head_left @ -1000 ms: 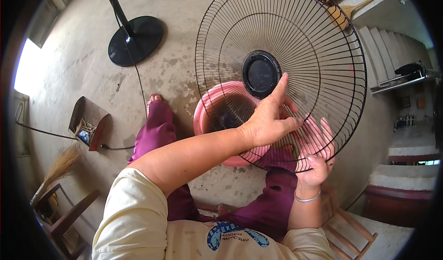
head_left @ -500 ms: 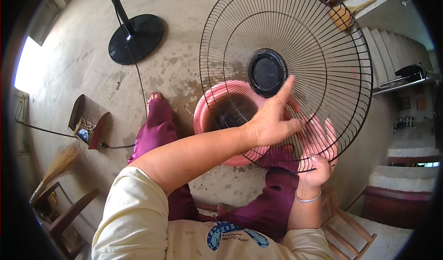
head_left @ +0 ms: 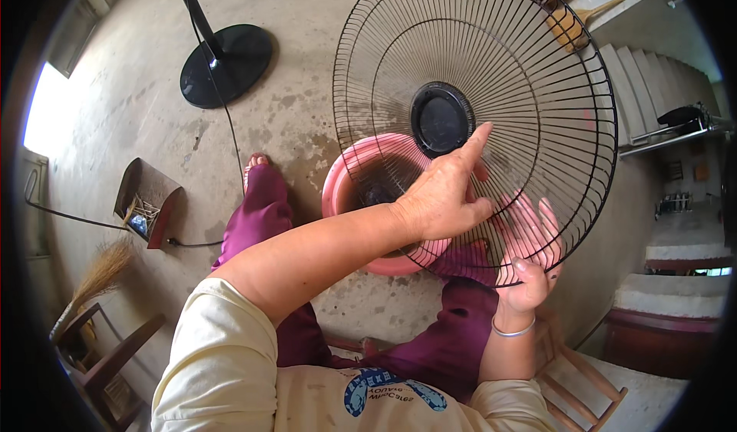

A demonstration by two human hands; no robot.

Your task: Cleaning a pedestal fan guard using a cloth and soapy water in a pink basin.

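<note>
A large round black wire fan grille (head_left: 530, 71) stands tilted in front of me, with a dark plastic disc (head_left: 442, 120) at its centre. At its lower rim my right hand (head_left: 530, 255) is closed, thumb on the near side and fingers behind the wires. My left hand (head_left: 445, 190) reaches across over the grille, just below the disc. Its index finger points up and the thumb is spread apart; the other fingers are partly hidden. Behind the grille a pink basin (head_left: 338, 190) sits on the floor between my feet, holding dark liquid or something dark.
A black fan stand (head_left: 230, 56) with a round base is at the upper left, its cord trailing down. Left of my leg are a dustpan (head_left: 146, 213) with litter, a straw broom (head_left: 96, 275) and a wooden chair (head_left: 107, 363). Stairs (head_left: 637, 87) rise at the right.
My left hand has slid slightly left over the wires. The grille's centre has shifted slightly left, while my right hand keeps its hold on the rim.
</note>
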